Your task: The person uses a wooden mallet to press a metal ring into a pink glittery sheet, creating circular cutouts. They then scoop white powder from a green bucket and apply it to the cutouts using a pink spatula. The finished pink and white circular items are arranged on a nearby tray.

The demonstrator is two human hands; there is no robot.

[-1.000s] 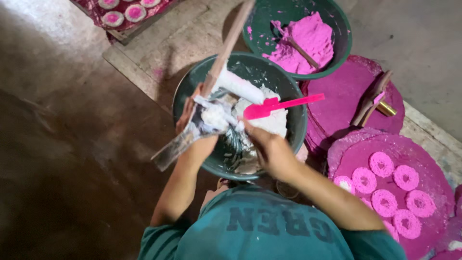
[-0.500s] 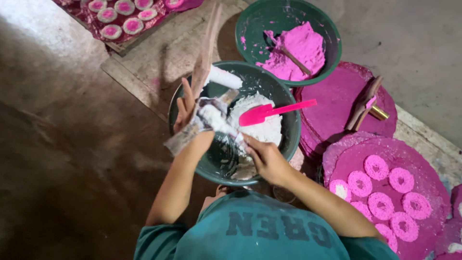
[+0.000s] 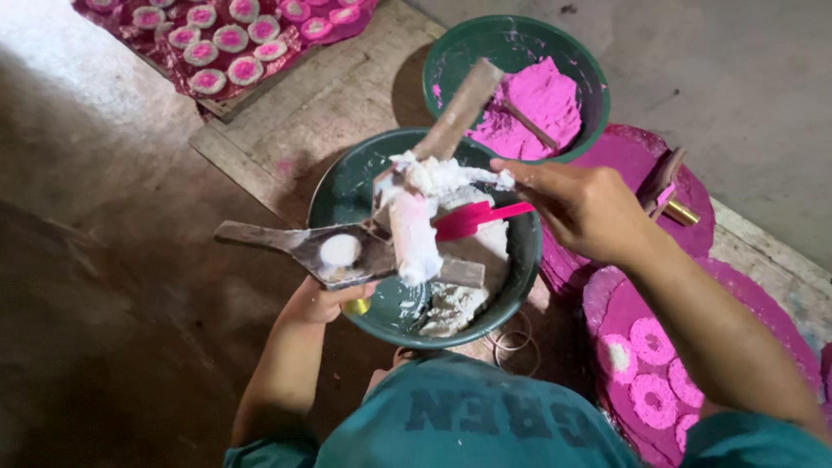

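My left hand (image 3: pixel 322 302) grips from below a hinged metal mould tool (image 3: pixel 347 253) held over a dark green bowl (image 3: pixel 347 186) of white powder. One plate of the tool shows a round white filling, and another part is caked in white powder (image 3: pixel 414 234). A long handle (image 3: pixel 459 108) sticks up and away. My right hand (image 3: pixel 581 204) reaches in from the right, its fingertips pinching the powder-caked top edge of the tool. A pink spatula (image 3: pixel 477 217) lies in the bowl under that hand.
A second green bowl (image 3: pixel 451 52) behind holds pink powder (image 3: pixel 537 100) and a stick. Pink ring-shaped discs (image 3: pixel 650 381) lie on a pink-stained mat at right, near a brass-tipped tool (image 3: pixel 680 212). More pink-and-white discs (image 3: pixel 234 39) sit on a tray top left. A wooden board (image 3: pixel 321 104) lies under the bowls.
The mould tool has been lifted and swung open over the bowl, showing the round white filling. My right hand rose from the powder to the tool's top edge.
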